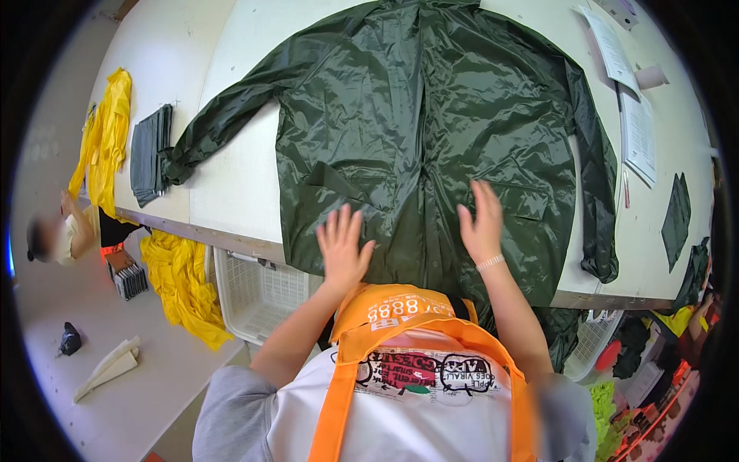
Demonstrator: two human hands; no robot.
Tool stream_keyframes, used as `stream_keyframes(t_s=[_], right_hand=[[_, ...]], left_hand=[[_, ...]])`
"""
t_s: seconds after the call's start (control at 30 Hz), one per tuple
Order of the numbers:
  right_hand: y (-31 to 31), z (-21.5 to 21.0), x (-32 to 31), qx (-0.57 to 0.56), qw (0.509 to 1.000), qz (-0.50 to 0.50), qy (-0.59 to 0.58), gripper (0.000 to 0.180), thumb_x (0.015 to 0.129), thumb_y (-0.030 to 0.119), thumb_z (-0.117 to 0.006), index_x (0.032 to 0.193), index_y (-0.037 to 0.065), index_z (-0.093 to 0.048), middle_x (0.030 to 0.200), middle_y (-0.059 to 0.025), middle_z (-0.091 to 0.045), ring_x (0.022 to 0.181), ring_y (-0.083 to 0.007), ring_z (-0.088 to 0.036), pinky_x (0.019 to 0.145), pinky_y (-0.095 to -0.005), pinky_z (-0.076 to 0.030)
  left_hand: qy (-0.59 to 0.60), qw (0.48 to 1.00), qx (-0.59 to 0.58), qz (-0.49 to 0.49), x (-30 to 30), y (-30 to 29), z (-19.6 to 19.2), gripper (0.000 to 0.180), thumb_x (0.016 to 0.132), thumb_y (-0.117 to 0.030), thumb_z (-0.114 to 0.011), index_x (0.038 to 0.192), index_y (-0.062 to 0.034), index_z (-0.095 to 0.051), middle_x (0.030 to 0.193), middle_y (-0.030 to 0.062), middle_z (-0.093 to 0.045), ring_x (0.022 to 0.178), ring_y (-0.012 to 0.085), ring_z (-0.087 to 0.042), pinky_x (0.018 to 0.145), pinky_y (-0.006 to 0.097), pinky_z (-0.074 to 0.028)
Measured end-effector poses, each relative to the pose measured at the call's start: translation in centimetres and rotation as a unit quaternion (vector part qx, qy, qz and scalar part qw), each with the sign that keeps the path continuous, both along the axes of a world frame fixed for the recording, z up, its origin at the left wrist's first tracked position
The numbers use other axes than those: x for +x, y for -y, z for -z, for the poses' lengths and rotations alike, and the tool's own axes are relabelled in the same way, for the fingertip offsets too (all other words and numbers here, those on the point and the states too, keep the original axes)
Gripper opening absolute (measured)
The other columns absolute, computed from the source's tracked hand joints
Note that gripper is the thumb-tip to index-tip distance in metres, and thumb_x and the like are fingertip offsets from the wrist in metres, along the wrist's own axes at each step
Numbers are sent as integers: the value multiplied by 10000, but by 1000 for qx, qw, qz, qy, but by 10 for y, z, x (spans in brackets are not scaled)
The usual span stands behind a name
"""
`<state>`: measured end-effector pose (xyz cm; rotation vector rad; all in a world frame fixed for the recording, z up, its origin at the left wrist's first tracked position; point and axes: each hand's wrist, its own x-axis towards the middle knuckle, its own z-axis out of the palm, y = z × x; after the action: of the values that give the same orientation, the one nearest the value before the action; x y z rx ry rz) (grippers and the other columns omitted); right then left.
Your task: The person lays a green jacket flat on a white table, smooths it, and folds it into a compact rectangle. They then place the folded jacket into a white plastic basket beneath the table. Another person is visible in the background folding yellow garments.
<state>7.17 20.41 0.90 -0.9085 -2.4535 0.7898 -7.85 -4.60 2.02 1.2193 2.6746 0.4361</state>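
A dark green shiny raincoat (431,115) lies spread flat on a white table (231,177), sleeves out to both sides, hem at the near edge. My left hand (341,246) rests flat on the lower front of the coat, left of the closure, fingers apart. To the right of the closure, my right hand (481,223) lies flat with fingers spread, near a pocket flap. Neither hand holds anything. I wear an orange apron over a white shirt.
Yellow garments (106,138) and a folded grey-green piece (148,154) lie at the table's left. Papers (635,123) and dark fabric pieces (677,215) sit at the right. White baskets (258,296) stand under the table. Another person (58,235) is at the left.
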Motion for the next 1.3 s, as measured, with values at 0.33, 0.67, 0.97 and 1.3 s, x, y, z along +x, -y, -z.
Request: stream_keyframes(t_s=[0.33,0.67,0.97,1.3], right_hand=[[-23,33,94,123,949,140,255,691,882,502,-496,1459,205,-260,1523,-161,-152,1396,-364,-134,1083,-583,-105],[25,-9,-17,11,999,-37,-33,333,760,298,-699,955,42,-618,933,-128,-600,932,-323,-545,824,-385,-453],[60,22,-46,-129,990,36,-36,127,788,73,-576,879,21,-648,843,-155,-628,775,-354,-605,708,-423,-494],[66,29,-51,-140,985,63,-72,95,746,43,-636,821,17,-688,793,-145,-633,699,-306,-630,660,-361,-507]], left_hand=[[-111,990,-34,-85,-52,21,37,752,819,-500,-574,1428,-139,-322,1504,120,-235,1360,383,-219,1057,608,-155],[36,996,80,-15,-34,-93,6,349,754,-405,-699,796,-66,-627,792,106,-636,742,287,-626,646,383,-487],[424,905,35,-29,-35,-126,39,253,820,-237,-607,716,-7,-608,629,100,-616,544,204,-580,538,341,-462],[554,812,164,-81,-31,-133,38,272,841,-207,-575,630,-37,-547,537,9,-516,448,92,-453,422,235,-345]])
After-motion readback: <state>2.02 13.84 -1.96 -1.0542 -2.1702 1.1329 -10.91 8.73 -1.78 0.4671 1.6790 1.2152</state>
